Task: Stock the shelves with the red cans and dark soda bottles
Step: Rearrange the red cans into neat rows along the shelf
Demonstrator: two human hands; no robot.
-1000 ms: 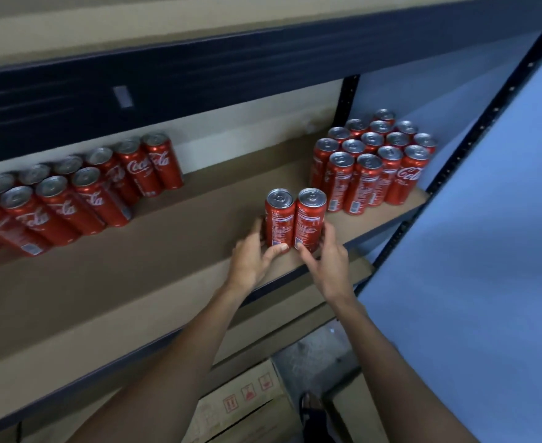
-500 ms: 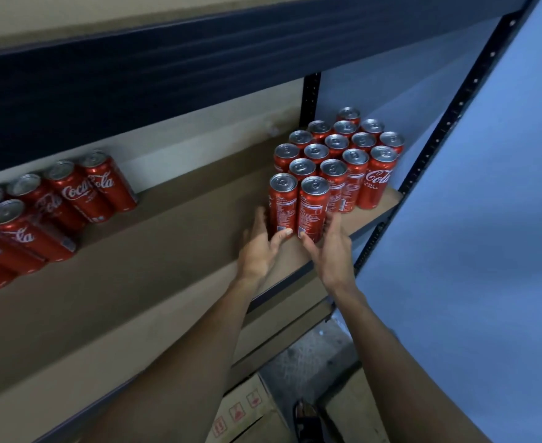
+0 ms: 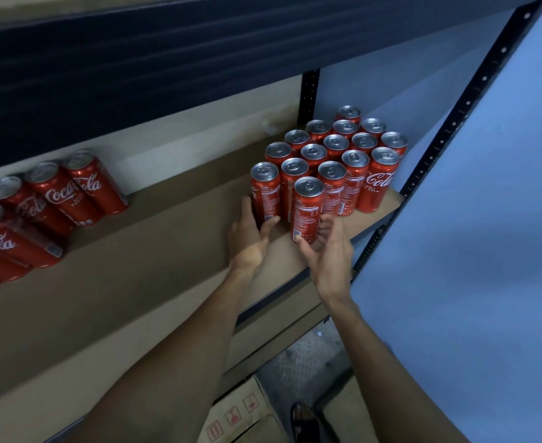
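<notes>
The front can (image 3: 308,209), red and upright, stands near the front edge of the brown shelf (image 3: 167,238), towards its right end. A person's right hand (image 3: 328,254) cups it at the base, the thumb against the can's lower front and the fingers (image 3: 327,223) curled round its right side. Just behind and to the left, a second can (image 3: 264,190) stands at the left end of the front row of a block of cans (image 3: 336,145) filling the shelf's right rear corner. The left hand (image 3: 247,241) holds it low down, fingers laid up its left side and thumb pressed across its front. Half a second earlier the two cans stood side by side, touching, just in front of the block, with a hand on either flank of the pair. Since then the second can has slid back level with the row, while the front can sits apart from it, nearer the shelf's front edge. Whether the front can touches the row behind it cannot be told. Every can in the block is upright, silver top showing. A separate cluster of cans (image 3: 58,199) stands well apart towards the shelf's left end. A dark post (image 3: 455,116) rises at the right front corner beside a blue wall (image 3: 471,251), and a cardboard box (image 3: 240,414) sits on the floor below
</notes>
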